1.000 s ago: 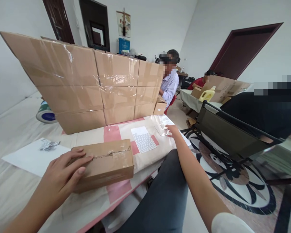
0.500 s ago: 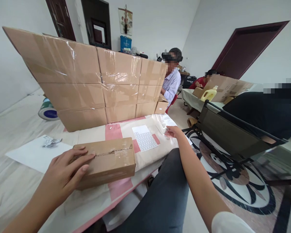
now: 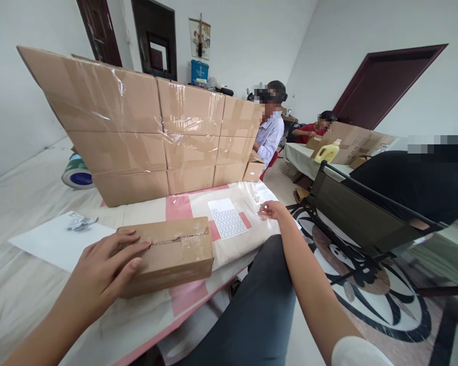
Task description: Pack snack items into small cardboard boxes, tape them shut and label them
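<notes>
My left hand [image 3: 103, 269] lies flat, fingers spread, on the left end of a small taped cardboard box [image 3: 173, 251] on the cloth-covered table [image 3: 23, 284]. My right hand [image 3: 273, 209] reaches far out to the table's right edge, fingers pinched on a small clear item I cannot make out, beside some small white sheets [image 3: 261, 195]. A white sheet of small labels [image 3: 228, 218] lies between the box and my right hand.
A wall of taped cartons [image 3: 145, 132] stands across the back of the table. White paper with a small crumpled piece [image 3: 57, 236] lies at left. A dark folding chair [image 3: 366, 208] stands right. Two people sit beyond, near a yellow jug [image 3: 327, 151].
My right hand has drawn back slightly from the white sheets and closed into a pinch on a small item. My left hand stays on the box.
</notes>
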The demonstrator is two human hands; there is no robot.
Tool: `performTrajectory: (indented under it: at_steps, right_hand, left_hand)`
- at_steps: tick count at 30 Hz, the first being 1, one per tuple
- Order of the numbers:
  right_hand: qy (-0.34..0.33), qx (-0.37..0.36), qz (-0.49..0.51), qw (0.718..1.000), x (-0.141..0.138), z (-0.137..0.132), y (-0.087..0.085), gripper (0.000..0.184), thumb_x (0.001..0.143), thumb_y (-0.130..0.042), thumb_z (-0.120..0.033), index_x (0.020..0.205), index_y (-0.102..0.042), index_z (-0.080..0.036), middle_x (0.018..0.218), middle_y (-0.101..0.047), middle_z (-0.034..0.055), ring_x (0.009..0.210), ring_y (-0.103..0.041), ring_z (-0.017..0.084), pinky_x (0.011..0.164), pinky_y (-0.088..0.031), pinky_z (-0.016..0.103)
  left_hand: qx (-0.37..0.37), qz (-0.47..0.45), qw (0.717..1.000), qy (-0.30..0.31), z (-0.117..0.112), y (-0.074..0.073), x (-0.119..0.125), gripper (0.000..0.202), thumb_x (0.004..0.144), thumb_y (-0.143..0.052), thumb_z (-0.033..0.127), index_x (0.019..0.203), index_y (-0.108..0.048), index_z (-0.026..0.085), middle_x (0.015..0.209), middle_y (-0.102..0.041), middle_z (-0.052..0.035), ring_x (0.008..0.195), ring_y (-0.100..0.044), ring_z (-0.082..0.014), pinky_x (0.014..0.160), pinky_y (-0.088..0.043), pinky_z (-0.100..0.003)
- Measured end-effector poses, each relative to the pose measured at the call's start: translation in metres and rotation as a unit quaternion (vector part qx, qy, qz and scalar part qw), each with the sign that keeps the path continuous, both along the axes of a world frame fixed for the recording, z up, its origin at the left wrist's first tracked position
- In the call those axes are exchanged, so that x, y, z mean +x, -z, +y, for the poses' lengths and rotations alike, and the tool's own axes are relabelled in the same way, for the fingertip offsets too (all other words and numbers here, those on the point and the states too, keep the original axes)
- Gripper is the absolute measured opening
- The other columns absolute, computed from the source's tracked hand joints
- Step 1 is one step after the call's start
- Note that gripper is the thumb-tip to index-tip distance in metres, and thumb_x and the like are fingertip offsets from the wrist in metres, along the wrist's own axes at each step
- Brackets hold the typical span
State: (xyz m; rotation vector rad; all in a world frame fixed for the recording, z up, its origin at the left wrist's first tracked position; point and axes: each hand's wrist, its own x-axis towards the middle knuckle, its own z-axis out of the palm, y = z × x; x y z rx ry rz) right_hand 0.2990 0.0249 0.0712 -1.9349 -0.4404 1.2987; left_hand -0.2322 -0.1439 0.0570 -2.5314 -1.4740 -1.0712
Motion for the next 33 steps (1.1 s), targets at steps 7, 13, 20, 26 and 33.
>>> performTrajectory:
  at_steps: [7, 13, 20, 26, 33]
  right_hand:
    - [-0.001, 0.0, 0.009, 1.0, 0.0043, 0.0022, 0.0038, 0.038, 0.1, -0.065, -0.037, 0.132, -0.061, -0.017, 0.129, -0.064, 0.0107, 0.108, -0.067, 0.023, 0.09, -0.06, 0.043]
    - [-0.003, 0.002, 0.009, 1.0, 0.0049, 0.0013, 0.0041, 0.038, 0.1, -0.065, -0.037, 0.132, -0.061, -0.017, 0.129, -0.064, 0.0105, 0.107, -0.067, 0.023, 0.089, -0.06, 0.043]
    - [-0.006, 0.001, -0.002, 1.0, 0.0044, -0.0001, 0.0044, 0.036, 0.1, -0.065, -0.037, 0.13, -0.062, -0.017, 0.125, -0.066, 0.0098, 0.103, -0.068, 0.021, 0.086, -0.061, 0.041]
    - [-0.007, 0.016, -0.011, 1.0, 0.0035, -0.0036, 0.0018, 0.035, 0.101, -0.064, -0.037, 0.129, -0.062, -0.016, 0.123, -0.066, 0.0093, 0.101, -0.068, 0.02, 0.084, -0.061, 0.039]
    - [-0.023, 0.022, -0.023, 0.999, 0.0071, -0.0029, 0.0021, 0.035, 0.101, -0.064, -0.037, 0.128, -0.062, -0.016, 0.121, -0.067, 0.009, 0.099, -0.069, 0.02, 0.083, -0.061, 0.038]
  left_hand:
    - [0.004, 0.003, 1.0, 0.005, -0.0001, 0.0002, -0.0004, 0.034, 0.101, -0.045, 0.041, 0.123, -0.07, 0.032, 0.129, -0.065, -0.0076, 0.131, -0.056, -0.0306, 0.11, -0.04, -0.051]
    - [0.005, 0.014, 1.0, 0.002, -0.0006, 0.0, 0.0, 0.036, 0.102, -0.043, 0.041, 0.123, -0.07, 0.032, 0.129, -0.065, -0.0081, 0.131, -0.056, -0.0309, 0.106, -0.041, -0.049]
    - [0.02, 0.025, 0.999, 0.008, -0.0005, -0.0018, 0.0008, 0.034, 0.103, -0.042, 0.038, 0.124, -0.069, 0.03, 0.129, -0.063, -0.0086, 0.13, -0.056, -0.0306, 0.102, -0.041, -0.049]
    - [0.015, 0.019, 1.0, 0.012, -0.0018, -0.0036, 0.0017, 0.034, 0.103, -0.043, 0.037, 0.122, -0.069, 0.028, 0.126, -0.062, -0.0089, 0.13, -0.055, -0.0298, 0.107, -0.04, -0.05]
    - [0.016, 0.02, 1.0, 0.015, -0.0028, -0.007, 0.0034, 0.033, 0.104, -0.043, 0.035, 0.122, -0.069, 0.026, 0.127, -0.062, -0.0096, 0.13, -0.055, -0.0299, 0.107, -0.04, -0.05]
